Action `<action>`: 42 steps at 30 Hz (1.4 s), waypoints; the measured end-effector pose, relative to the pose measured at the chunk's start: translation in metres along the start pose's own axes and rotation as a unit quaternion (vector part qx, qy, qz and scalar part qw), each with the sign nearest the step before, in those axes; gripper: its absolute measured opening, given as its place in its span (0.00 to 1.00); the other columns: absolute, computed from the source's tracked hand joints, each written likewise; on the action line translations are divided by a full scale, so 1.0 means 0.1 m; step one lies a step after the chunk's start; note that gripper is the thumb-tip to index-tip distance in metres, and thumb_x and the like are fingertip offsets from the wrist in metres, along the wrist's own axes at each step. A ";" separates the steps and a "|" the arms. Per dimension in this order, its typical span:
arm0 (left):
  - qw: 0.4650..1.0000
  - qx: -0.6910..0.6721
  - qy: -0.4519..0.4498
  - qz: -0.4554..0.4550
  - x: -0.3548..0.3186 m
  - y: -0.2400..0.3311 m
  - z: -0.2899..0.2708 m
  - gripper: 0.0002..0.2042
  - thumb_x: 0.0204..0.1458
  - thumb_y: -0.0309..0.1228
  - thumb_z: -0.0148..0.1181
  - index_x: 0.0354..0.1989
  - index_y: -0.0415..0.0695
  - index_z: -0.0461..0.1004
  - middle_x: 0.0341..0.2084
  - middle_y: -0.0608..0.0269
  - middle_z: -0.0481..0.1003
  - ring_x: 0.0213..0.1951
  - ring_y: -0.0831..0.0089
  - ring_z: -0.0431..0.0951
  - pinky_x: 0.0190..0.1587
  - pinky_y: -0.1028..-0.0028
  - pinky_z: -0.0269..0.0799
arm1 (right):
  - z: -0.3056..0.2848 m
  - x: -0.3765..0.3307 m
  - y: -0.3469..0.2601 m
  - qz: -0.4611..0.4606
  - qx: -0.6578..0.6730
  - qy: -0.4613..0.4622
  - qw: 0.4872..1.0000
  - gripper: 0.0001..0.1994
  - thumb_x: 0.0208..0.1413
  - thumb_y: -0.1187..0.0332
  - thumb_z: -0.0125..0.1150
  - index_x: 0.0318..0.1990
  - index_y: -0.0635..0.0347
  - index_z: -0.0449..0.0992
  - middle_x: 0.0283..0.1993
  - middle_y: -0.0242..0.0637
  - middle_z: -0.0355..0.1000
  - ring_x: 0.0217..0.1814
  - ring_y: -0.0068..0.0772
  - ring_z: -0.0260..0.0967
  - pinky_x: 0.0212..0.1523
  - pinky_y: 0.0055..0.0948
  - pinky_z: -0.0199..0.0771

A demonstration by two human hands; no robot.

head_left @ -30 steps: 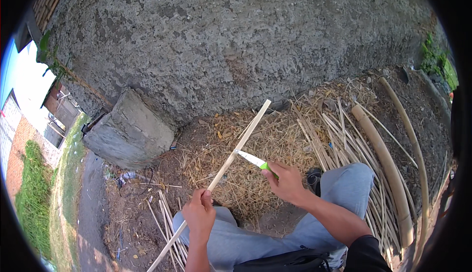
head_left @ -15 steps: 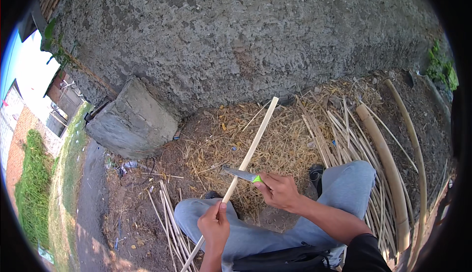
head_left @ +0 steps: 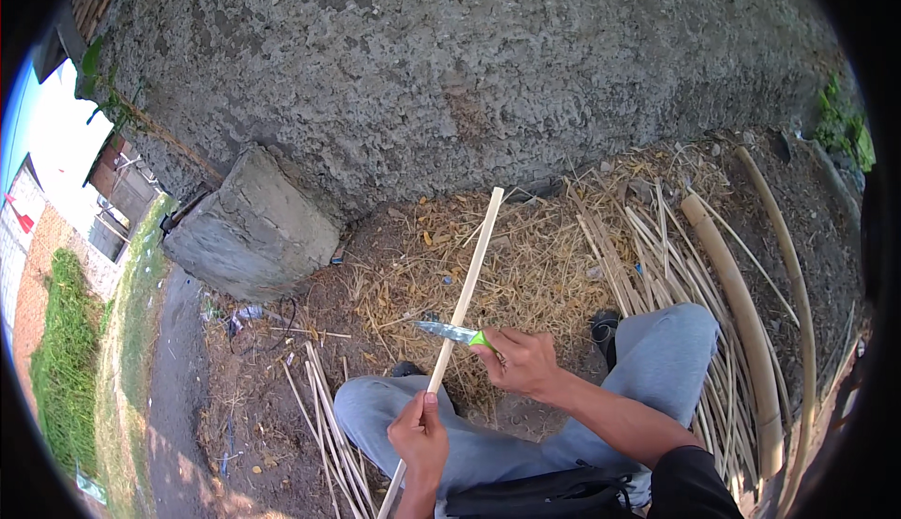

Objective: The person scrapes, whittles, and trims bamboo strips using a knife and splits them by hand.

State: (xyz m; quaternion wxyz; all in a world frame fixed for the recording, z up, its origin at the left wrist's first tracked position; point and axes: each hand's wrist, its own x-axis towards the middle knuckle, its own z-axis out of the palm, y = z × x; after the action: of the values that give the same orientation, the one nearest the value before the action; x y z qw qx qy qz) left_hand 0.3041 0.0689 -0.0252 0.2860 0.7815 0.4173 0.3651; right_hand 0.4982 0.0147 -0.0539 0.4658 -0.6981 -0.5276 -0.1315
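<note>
Left hand (head_left: 419,435) pinches long pale bamboo strip (head_left: 478,267), tilted one-to-seven o'clock | right hand (head_left: 519,362) grips green-handled metal knife (head_left: 435,328), blade crossing strip | shaving seemingly underway (amount left unclear) | loose pale split canes (head_left: 728,402) at four o'clock

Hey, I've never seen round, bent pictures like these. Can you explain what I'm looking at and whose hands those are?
There's no machine here, just a person's bare hands. Every picture comes from one wide fisheye camera worn on that person's head, looking down, so straight edges bend near the rim. The left hand grips a long pale strip. The right hand holds a knife with a green handle, its blade crossing the strip in this view. The person's bent legs are below. On the ground lie straw-like scraps, more thin strips and a thick pole on the right. A rough grey wall stands in front.
</note>
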 end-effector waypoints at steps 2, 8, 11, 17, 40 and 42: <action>1.000 -0.007 -0.006 -0.008 0.00 -0.02 0.01 0.10 0.62 0.28 0.57 0.35 0.32 0.78 0.16 0.70 0.64 0.21 0.84 0.57 0.21 0.76 0.52 | 0.01 0.01 0.00 0.000 -0.001 0.002 1.000 0.11 0.54 0.62 0.67 0.37 0.59 0.79 0.23 0.30 0.73 0.16 0.31 0.70 0.12 0.32 0.64; 1.000 0.019 0.006 -0.004 0.01 -0.04 0.01 0.07 0.60 0.26 0.57 0.33 0.36 0.76 0.15 0.54 0.67 0.15 0.67 0.63 0.21 0.67 0.59 | 0.06 0.05 -0.03 0.012 0.013 0.005 1.000 0.11 0.53 0.62 0.68 0.37 0.59 0.80 0.22 0.31 0.73 0.16 0.31 0.70 0.12 0.32 0.62; 0.999 0.028 0.015 -0.003 -0.01 -0.07 0.04 0.07 0.61 0.27 0.56 0.33 0.36 0.77 0.16 0.53 0.68 0.15 0.64 0.65 0.21 0.66 0.60 | 0.10 0.06 -0.03 0.025 0.018 -0.002 1.000 0.10 0.53 0.62 0.68 0.37 0.59 0.81 0.22 0.31 0.73 0.15 0.31 0.70 0.12 0.32 0.62; 0.999 0.036 0.025 -0.004 -0.01 -0.03 0.04 0.07 0.60 0.27 0.56 0.33 0.36 0.77 0.16 0.52 0.69 0.15 0.62 0.66 0.21 0.66 0.61 | 0.05 0.12 -0.07 0.045 0.047 -0.001 0.998 0.10 0.53 0.63 0.68 0.38 0.59 0.81 0.22 0.34 0.74 0.15 0.33 0.70 0.12 0.34 0.63; 0.997 -0.033 0.013 -0.071 -0.24 0.05 -0.17 0.13 0.64 0.29 0.53 0.30 0.31 0.73 0.16 0.72 0.60 0.22 0.85 0.56 0.22 0.76 0.50 | -0.15 -0.08 -0.15 -0.037 0.045 -0.060 0.996 0.13 0.54 0.63 0.67 0.43 0.62 0.79 0.22 0.34 0.71 0.15 0.33 0.67 0.13 0.34 0.63; 0.998 -0.013 0.022 -0.055 -0.25 -0.01 -0.15 0.13 0.64 0.29 0.53 0.30 0.31 0.74 0.16 0.71 0.60 0.22 0.84 0.56 0.22 0.76 0.51 | -0.13 -0.09 -0.17 -0.045 0.046 -0.047 0.997 0.14 0.54 0.63 0.67 0.43 0.61 0.78 0.21 0.32 0.70 0.15 0.33 0.67 0.13 0.33 0.63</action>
State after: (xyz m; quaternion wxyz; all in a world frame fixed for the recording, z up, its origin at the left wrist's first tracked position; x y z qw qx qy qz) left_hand 0.2814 0.0501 -0.0257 0.3069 0.7454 0.4609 0.3712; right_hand 0.4840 -0.0014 -0.0446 0.4658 -0.6567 -0.5855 -0.0951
